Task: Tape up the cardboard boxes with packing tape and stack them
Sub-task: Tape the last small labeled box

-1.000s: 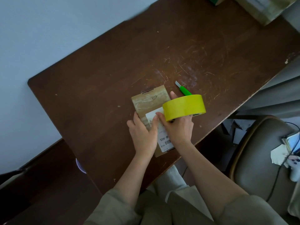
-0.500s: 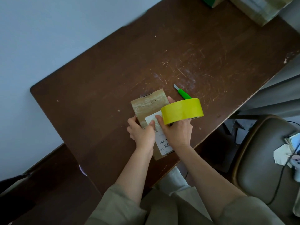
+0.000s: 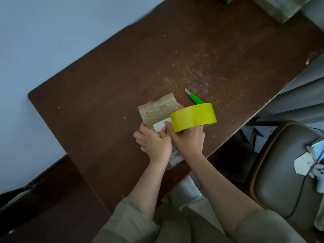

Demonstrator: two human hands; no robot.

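Right hand (image 3: 187, 141) wrapped around the yellow packing tape roll (image 3: 193, 117), holding it on edge just above the small cardboard box (image 3: 157, 111) near the table's (image 3: 105, 85) front edge. Left hand (image 3: 154, 144) sits on the box, fingers curled, apparently pinching at the tape's free end by the white label (image 3: 160, 125). A green utility knife (image 3: 195, 98) lies at one o'clock. Best play: anchor the end firmly, then draw straight along the seam.

Dim, cool, even light, soft shadows, wide-angle bending at the edges, slight overall blur.
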